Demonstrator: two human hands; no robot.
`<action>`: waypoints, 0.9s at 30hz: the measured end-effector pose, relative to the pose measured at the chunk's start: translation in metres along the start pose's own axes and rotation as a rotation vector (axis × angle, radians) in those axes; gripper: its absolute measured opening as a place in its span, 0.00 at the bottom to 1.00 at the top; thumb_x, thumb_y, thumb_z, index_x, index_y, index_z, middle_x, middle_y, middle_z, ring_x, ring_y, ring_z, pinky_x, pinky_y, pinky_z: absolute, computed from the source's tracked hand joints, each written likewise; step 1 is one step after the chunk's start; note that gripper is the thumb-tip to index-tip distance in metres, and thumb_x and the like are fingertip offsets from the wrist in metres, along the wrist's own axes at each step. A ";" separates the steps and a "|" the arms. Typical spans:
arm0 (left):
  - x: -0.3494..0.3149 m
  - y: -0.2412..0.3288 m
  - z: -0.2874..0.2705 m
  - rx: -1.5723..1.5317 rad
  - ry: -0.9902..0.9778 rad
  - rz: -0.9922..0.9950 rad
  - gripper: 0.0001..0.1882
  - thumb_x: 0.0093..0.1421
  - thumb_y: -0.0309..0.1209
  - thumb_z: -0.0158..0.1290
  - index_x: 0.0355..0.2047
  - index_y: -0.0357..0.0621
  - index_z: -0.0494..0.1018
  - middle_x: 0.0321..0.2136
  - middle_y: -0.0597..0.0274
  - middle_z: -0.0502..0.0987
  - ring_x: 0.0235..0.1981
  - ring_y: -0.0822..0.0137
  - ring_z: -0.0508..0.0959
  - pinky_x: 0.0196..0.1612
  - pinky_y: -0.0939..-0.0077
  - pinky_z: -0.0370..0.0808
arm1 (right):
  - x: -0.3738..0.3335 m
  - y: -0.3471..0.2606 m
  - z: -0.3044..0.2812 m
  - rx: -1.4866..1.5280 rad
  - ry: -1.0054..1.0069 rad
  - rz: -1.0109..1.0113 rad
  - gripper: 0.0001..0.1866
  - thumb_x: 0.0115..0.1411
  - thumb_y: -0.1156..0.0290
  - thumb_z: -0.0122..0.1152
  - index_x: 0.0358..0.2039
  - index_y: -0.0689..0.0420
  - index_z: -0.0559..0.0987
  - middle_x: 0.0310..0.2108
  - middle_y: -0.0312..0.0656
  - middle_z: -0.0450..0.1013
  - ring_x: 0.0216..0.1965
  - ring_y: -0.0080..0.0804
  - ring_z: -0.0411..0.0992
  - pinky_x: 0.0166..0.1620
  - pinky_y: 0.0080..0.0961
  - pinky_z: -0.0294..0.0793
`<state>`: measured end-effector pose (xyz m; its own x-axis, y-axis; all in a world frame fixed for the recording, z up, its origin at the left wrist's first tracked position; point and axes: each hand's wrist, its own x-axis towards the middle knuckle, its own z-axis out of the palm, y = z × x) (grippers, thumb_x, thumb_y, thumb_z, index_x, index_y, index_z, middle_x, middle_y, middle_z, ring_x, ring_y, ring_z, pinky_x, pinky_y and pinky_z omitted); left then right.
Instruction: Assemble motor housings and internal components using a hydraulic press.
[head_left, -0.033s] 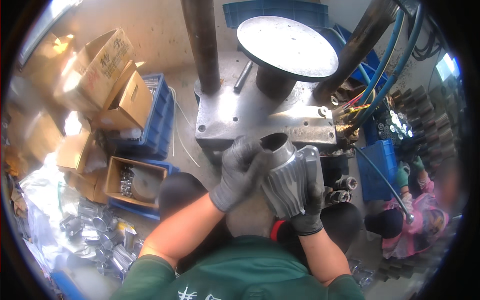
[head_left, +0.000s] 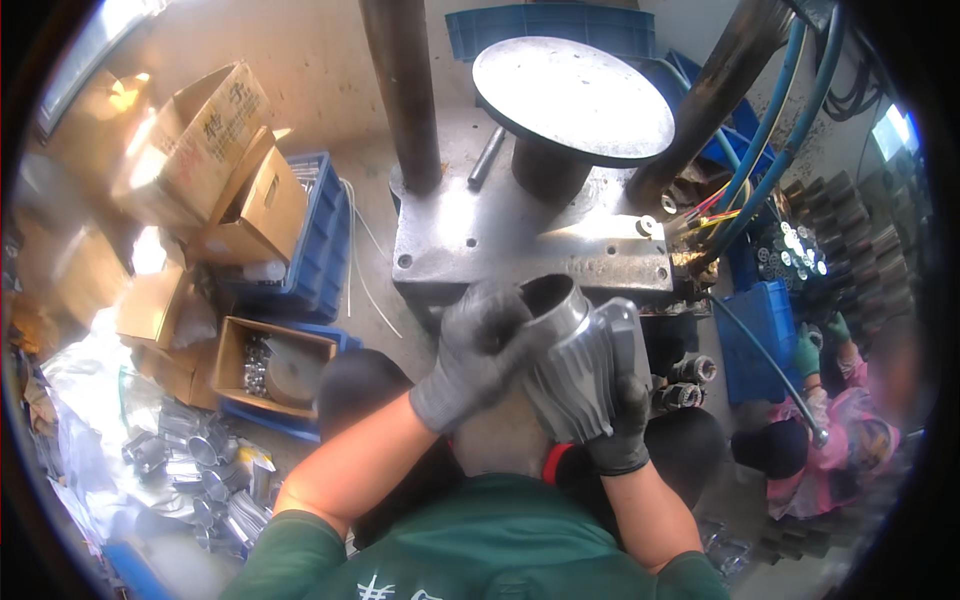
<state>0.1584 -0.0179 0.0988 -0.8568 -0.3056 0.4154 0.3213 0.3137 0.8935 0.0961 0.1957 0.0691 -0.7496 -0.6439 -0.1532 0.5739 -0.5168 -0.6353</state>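
Observation:
Above my lap is a silver ribbed metal motor housing [head_left: 572,375], tilted, with its round open neck toward the upper left. My right hand [head_left: 618,430], in a dark grey glove, grips its lower right side, the thumb up along the flange. My left hand [head_left: 480,345], gloved alike, is at the left of the neck with its fingers curled in. Motion smears those fingertips, and whatever they may hold is hidden. Just beyond both hands stands the steel base plate [head_left: 440,240] of a press with a round steel disc [head_left: 575,95] on a post.
A metal rod [head_left: 487,157] lies on the base plate. Cardboard boxes [head_left: 255,205], a blue crate [head_left: 325,240] and several loose metal housings [head_left: 205,445] are to the left. Blue hoses [head_left: 790,150] hang at right, where a person in pink [head_left: 835,450] with green gloves works beside a blue bin [head_left: 755,335].
My left hand has shifted slightly down and left along the neck of the housing. My right hand keeps its grip, and the housing hardly moves.

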 end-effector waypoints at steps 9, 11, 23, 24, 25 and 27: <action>0.002 0.119 -0.061 0.220 -0.687 -0.079 0.56 0.47 0.40 0.78 0.71 0.43 0.59 0.63 0.42 0.64 0.66 0.47 0.68 0.67 0.55 0.68 | -0.025 -0.041 0.014 -0.508 -0.178 -0.166 0.37 0.43 0.39 0.82 0.43 0.55 0.81 0.64 0.55 0.67 0.63 0.54 0.72 0.64 0.49 0.73; -0.012 0.134 -0.060 0.306 -0.720 -0.131 0.53 0.48 0.42 0.77 0.69 0.42 0.61 0.59 0.41 0.66 0.61 0.44 0.72 0.62 0.52 0.71 | -0.028 -0.049 0.014 -0.462 -0.241 -0.142 0.35 0.40 0.45 0.86 0.41 0.53 0.80 0.63 0.58 0.66 0.62 0.54 0.72 0.63 0.48 0.74; -0.083 0.141 -0.040 0.222 -0.634 -0.031 0.56 0.47 0.45 0.77 0.68 0.37 0.57 0.54 0.34 0.68 0.53 0.38 0.74 0.54 0.49 0.75 | -0.079 -0.078 0.010 -0.854 -0.511 -0.063 0.43 0.33 0.48 0.91 0.49 0.50 0.80 0.67 0.58 0.61 0.66 0.57 0.68 0.64 0.48 0.72; -0.083 0.140 -0.041 0.214 -0.666 -0.014 0.56 0.47 0.45 0.77 0.68 0.37 0.57 0.53 0.34 0.69 0.52 0.38 0.75 0.53 0.49 0.76 | -0.085 -0.079 0.014 -0.871 -0.500 -0.080 0.45 0.33 0.50 0.91 0.52 0.49 0.80 0.67 0.58 0.60 0.67 0.57 0.66 0.65 0.49 0.71; -0.083 0.139 -0.041 0.205 -0.699 0.003 0.55 0.47 0.44 0.77 0.68 0.37 0.57 0.52 0.34 0.70 0.51 0.39 0.76 0.53 0.49 0.77 | -0.086 -0.084 0.014 -0.876 -0.499 -0.075 0.45 0.33 0.50 0.91 0.52 0.49 0.80 0.67 0.58 0.60 0.67 0.57 0.66 0.65 0.49 0.71; -0.083 0.144 -0.042 0.236 -0.748 -0.006 0.55 0.47 0.43 0.76 0.68 0.37 0.58 0.51 0.35 0.70 0.50 0.39 0.76 0.52 0.49 0.77 | -0.084 -0.098 0.015 -1.058 -0.725 -0.014 0.47 0.33 0.53 0.91 0.56 0.48 0.80 0.67 0.59 0.59 0.68 0.58 0.64 0.67 0.52 0.67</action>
<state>0.2930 0.0145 0.1998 -0.9293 0.3525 0.1106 0.2935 0.5225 0.8005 0.1078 0.2926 0.1559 -0.2114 -0.9731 0.0920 -0.2236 -0.0435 -0.9737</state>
